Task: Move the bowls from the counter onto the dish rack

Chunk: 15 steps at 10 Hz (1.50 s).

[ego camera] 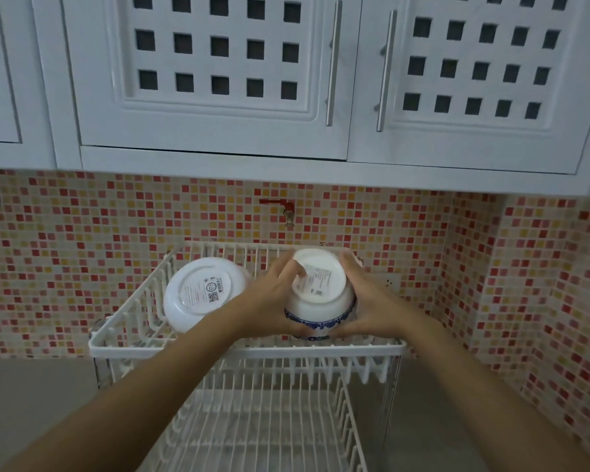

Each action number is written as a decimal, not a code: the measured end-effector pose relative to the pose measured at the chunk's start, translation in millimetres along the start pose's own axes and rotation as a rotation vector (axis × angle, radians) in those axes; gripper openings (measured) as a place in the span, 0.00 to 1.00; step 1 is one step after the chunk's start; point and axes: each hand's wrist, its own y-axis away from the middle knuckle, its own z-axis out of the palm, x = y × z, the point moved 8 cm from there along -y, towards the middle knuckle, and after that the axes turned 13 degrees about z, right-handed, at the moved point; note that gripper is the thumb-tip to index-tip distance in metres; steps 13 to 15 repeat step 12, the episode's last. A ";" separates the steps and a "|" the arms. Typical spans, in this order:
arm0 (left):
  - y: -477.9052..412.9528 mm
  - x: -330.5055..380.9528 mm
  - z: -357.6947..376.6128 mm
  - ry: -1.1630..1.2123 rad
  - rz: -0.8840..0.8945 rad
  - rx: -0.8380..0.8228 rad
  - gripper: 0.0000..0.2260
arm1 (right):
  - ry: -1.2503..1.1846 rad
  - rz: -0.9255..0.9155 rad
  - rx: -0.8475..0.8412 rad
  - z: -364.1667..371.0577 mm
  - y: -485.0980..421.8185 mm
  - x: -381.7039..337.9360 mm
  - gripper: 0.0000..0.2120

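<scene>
On upper tier of white wire dish rack (246, 350): blue-rimmed white bowl (319, 301) inverted, glossy, label on base. Left hand (273, 303) and right hand (368, 301) clasp its sides. Left of it, plain white bowl (201, 291) inverted, tilted against tines.

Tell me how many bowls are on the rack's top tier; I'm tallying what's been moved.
2. A plain white bowl sits upturned at the left; a blue-rimmed bowl is at the right, held between the left hand and right hand.

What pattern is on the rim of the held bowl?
A blue-and-white band on the bowl, head view.
</scene>
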 end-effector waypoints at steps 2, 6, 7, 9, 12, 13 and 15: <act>-1.0 -8.4 15.2 -0.126 -0.052 -0.072 0.53 | 0.069 -0.043 0.042 1.9 2.7 -5.1 0.64; 0.8 -4.2 18.8 -0.211 -0.022 -0.073 0.56 | 0.066 -0.073 0.081 0.0 5.5 -4.7 0.60; 2.6 -4.3 19.6 -0.217 -0.018 -0.067 0.56 | 0.025 -0.083 0.091 -0.3 6.2 -3.9 0.59; 0.7 -9.0 19.2 -0.185 -0.034 -0.081 0.57 | 0.003 -0.086 0.069 -0.9 3.3 -1.6 0.60; 19.0 -3.0 -19.3 -0.089 -0.141 0.026 0.42 | 0.027 0.063 0.033 -16.5 22.8 -1.3 0.48; 19.0 -3.0 -19.3 -0.089 -0.141 0.026 0.42 | 0.027 0.063 0.033 -16.5 22.8 -1.3 0.48; 19.0 -3.0 -19.3 -0.089 -0.141 0.026 0.42 | 0.027 0.063 0.033 -16.5 22.8 -1.3 0.48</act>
